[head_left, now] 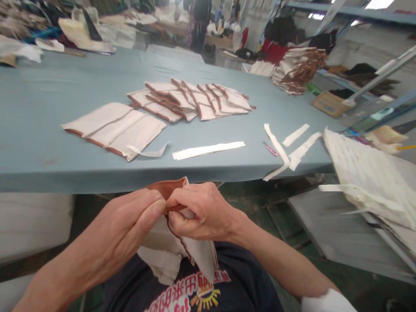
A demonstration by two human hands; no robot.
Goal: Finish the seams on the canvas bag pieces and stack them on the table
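Observation:
Between my two hands, in front of my chest, is a cream fabric piece with brown edging (165, 240). My left hand (139, 214) pinches its brown upper edge, thumb against fingers. Right beside it, my right hand (203, 212) grips the same edge with thumb and curled forefinger. The cream cloth hangs down below both hands over my dark shirt. On the table just beyond lies a similar flat fabric piece (113, 125) with brown edges and seams. A thin white strip (152, 152) rests over its near corner, and a wider white strip (208, 150) lies beside it.
A blue-covered table (81, 173) spans the view ahead. Several overlapping fabric pieces (195, 99) lie on it. To the right are more white strips (297, 151) and a small pink tool (270, 149). A tall fabric stack (297, 69) and cardboard box (329, 104) stand farther back.

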